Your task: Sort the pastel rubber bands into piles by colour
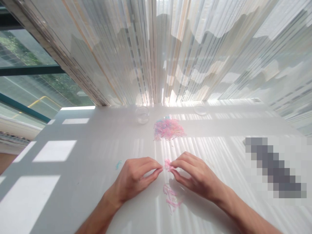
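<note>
**Small Pink Tangle (167, 164) Pinched Over Sunlit Surface (97, 152)**

The left hand (133, 178) and right hand (197, 177) meet at lower center, each grip nearly closed, fingertips holding the tangle of tiny elastic bands from either side. Loose pink bands (172, 197) lie just below; a heap of pink and blue bands (168, 129) sits above at center. A lone blue band (118, 164) rests left of the left hand. A clear cup (142, 115) and a clear round dish (201, 110) stand at the far edge, before sheer curtains (156, 48).

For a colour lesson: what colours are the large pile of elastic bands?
Pink and light blue elastic bands, clearest in the head view.
</note>
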